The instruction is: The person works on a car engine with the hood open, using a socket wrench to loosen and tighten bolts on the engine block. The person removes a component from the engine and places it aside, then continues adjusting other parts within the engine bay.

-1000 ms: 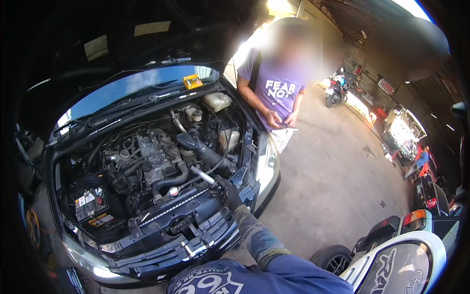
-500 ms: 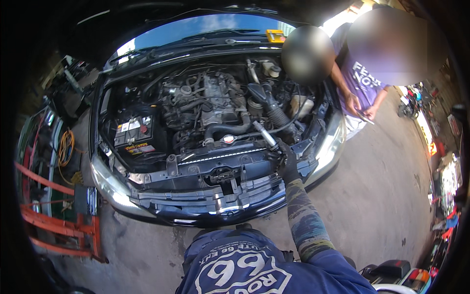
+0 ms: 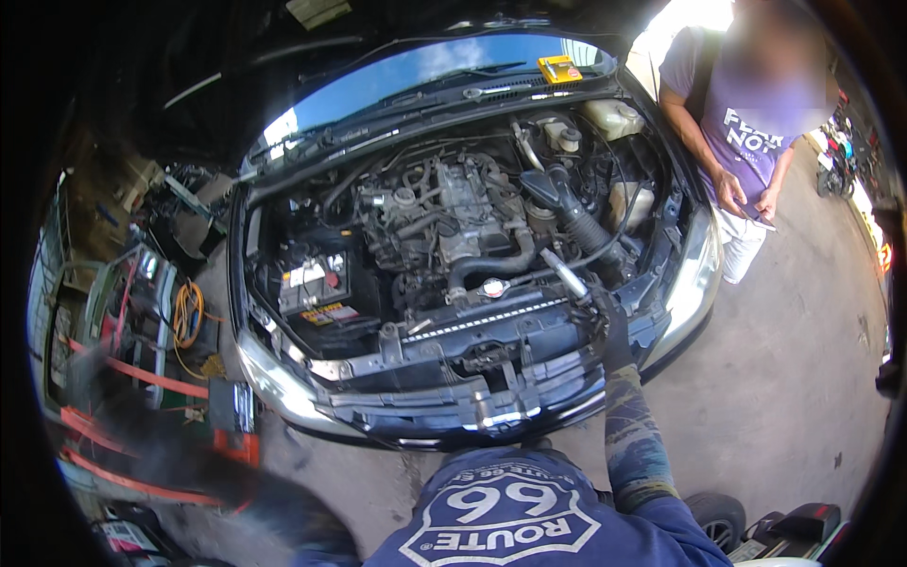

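Note:
My right hand (image 3: 609, 319), in a dark glove, is closed round the lower end of a silver tubular tool (image 3: 564, 274). It is above the car's front panel on the right, and the tool tilts up and left toward the engine. What the tool is exactly, I cannot make out. My left hand (image 3: 102, 383) is a dark smear at the far left, in front of an orange-red metal frame (image 3: 142, 373); motion blur hides its fingers. Between my arms lies the open engine bay, with the engine (image 3: 463, 213), a black battery (image 3: 312, 283) and the radiator cap (image 3: 493, 286).
A yellow box (image 3: 559, 69) and a wrench (image 3: 491, 92) lie below the windscreen. The raised bonnet (image 3: 217, 57) overhangs the bay. A person in a purple shirt (image 3: 737, 132) stands at the right, holding a flat object. An orange hose (image 3: 187, 317) hangs at the left.
My left arm has come into view at the lower left, moving fast. My right hand still holds the silver tool. The view has shifted, so the car sits further right.

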Motion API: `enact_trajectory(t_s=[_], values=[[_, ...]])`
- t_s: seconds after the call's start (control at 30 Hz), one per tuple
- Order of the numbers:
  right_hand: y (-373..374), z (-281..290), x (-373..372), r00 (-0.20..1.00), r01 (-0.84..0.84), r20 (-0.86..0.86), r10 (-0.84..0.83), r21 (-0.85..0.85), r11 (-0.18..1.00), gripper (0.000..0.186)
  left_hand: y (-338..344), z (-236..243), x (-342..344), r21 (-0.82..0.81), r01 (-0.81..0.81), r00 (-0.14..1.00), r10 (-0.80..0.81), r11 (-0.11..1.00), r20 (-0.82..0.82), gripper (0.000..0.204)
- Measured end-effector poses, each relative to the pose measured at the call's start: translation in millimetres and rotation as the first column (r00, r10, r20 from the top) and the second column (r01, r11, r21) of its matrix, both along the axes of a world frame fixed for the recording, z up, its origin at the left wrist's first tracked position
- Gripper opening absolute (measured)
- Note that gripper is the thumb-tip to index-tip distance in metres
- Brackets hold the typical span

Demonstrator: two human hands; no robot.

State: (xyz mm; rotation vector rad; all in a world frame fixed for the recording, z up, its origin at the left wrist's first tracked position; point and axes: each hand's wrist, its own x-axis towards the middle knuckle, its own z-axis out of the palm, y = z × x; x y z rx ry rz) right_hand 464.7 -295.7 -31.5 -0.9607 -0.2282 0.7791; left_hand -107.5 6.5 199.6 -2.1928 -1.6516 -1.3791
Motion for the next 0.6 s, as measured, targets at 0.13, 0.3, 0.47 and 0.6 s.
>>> enact_trajectory(t_s=[0.13, 0.3, 0.47, 0.6], values=[[1, 0, -6, 0.817, 0.168, 0.570, -0.088, -0.090, 0.982, 0.036, -20, -133, 151, -0.238, 0.386, 0.922, -0.370, 0.891, 0.113, 0.037], [-6, 6, -5, 0.223, 0.411, 0.966, 0.129, -0.213, 0.887, 0.037, -53, -205, 187, -0.459, 0.218, 0.912, -0.347, 0.861, -0.218, 0.045], [37, 38, -20, 0.994, 0.103, -0.034, -0.107, -0.102, 0.989, 0.031, -54, -212, 181, -0.362, 0.272, 0.916, -0.355, 0.892, -0.186, 0.051], [145, 73, -34, 0.613, 0.370, 0.790, 0.000, -0.287, 0.884, 0.040, -51, -210, 180, -0.385, 0.310, 0.910, -0.389, 0.870, -0.146, 0.058]])
